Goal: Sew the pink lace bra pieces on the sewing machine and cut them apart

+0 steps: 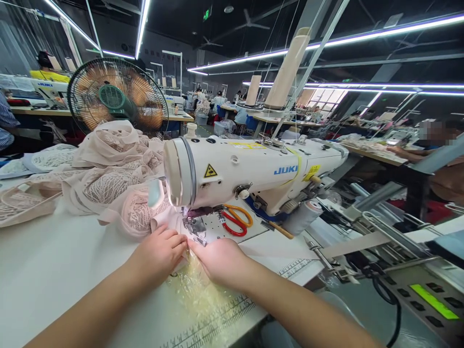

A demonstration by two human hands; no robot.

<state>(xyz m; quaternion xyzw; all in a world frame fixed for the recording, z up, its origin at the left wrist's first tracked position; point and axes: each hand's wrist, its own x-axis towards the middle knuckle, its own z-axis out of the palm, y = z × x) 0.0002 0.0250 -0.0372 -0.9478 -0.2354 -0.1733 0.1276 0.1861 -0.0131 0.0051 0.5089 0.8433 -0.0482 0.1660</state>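
Observation:
A white JUKI sewing machine [232,169] stands before me, its lit needle area over the metal plate. A pale pink lace bra [136,210] lies left of the needle, its fabric edge running under the machine head. My left hand [159,251] is closed on this fabric just in front of the presser foot. Beside it, my right hand [224,263] pinches with thumb and fingers at the same edge, close to the left fingertips. What lies between the right fingers is mostly hidden. Scissors with red and orange handles [237,221] rest on the machine bed.
More beige lace bras [112,169] are heaped at the left, before a large fan [116,96]. Thread cones [290,67] stand behind the machine. A metal tape feeder [391,241] is at the right, and a ruler strip [217,319] runs along the table's front edge.

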